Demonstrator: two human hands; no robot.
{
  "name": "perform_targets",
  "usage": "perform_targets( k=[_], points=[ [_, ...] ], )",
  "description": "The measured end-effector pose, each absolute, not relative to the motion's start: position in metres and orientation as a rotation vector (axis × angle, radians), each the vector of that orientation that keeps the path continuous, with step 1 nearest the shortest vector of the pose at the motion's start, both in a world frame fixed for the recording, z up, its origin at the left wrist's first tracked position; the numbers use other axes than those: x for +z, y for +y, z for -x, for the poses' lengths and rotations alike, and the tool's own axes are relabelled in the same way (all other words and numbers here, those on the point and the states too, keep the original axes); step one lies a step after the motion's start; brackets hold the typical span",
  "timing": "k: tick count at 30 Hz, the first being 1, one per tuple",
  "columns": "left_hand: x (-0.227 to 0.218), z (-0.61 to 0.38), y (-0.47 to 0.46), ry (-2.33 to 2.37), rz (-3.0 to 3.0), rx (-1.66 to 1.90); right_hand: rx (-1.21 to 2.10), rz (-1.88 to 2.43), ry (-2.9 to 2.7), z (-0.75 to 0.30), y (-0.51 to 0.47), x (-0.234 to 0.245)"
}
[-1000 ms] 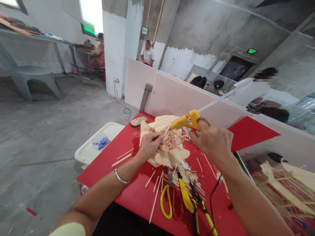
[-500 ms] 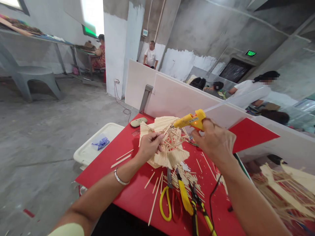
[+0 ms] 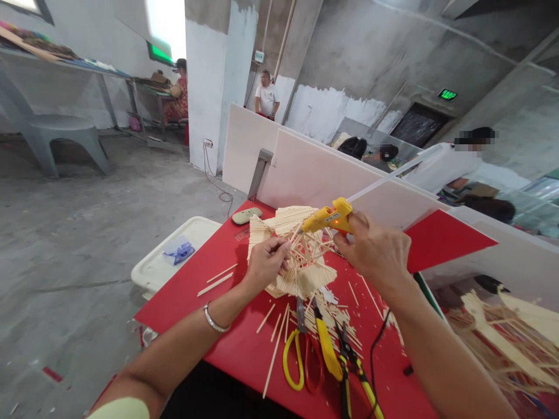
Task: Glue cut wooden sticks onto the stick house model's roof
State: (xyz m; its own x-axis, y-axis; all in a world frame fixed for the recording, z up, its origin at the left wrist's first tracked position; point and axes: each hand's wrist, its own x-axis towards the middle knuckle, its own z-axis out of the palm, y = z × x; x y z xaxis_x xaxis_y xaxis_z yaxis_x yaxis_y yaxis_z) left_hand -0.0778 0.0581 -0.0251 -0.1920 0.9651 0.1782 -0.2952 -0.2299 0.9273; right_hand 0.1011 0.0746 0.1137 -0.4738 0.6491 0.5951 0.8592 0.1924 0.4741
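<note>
My right hand (image 3: pixel 376 247) is wrapped around a yellow hot glue gun (image 3: pixel 328 216) with a small orange light and a long clear glue stick out of its back. Its nozzle points down-left, close to my left fingertips. My left hand (image 3: pixel 267 263) is closed in a pinch on a thin wooden stick (image 3: pixel 296 234) at the left side of a model built of pale sticks (image 3: pixel 305 280). The model has ribbed, slatted panels around an open lattice. My fingers hide part of the lattice, and I cannot tell whether the nozzle touches the stick.
On the red table (image 3: pixel 244 349) lie scissors (image 3: pixel 293 361), a yellow-handled tool (image 3: pixel 328 343), pliers (image 3: pixel 349 364), loose sticks (image 3: pixel 336 320) and a computer mouse (image 3: pixel 247 216). A white lidded bin (image 3: pixel 148 270) stands left. A white partition (image 3: pixel 314 169) runs behind; another stick model (image 3: pixel 502 343) sits right.
My right hand has moved the glue gun slightly left and down, nearer my left fingertips. My left hand stays almost in place.
</note>
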Motion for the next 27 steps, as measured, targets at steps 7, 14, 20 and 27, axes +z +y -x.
perform_targets(
  k=[7,14,20,27],
  points=[
    [-0.024,0.079,0.057,0.970,-1.023,1.607,-1.262,1.381,-2.225,-0.100,0.072,0.119],
    [-0.018,0.080,0.056,0.960,-1.002,1.610,-1.250,1.350,-2.263,-0.097,0.072,0.118],
    [-0.022,0.079,0.061,0.935,-1.037,1.599,-1.284,1.376,-2.180,-0.101,0.074,0.121],
    [-0.024,0.078,0.067,0.938,-1.065,1.612,-1.332,1.422,-2.041,-0.105,0.079,0.125]
  ],
)
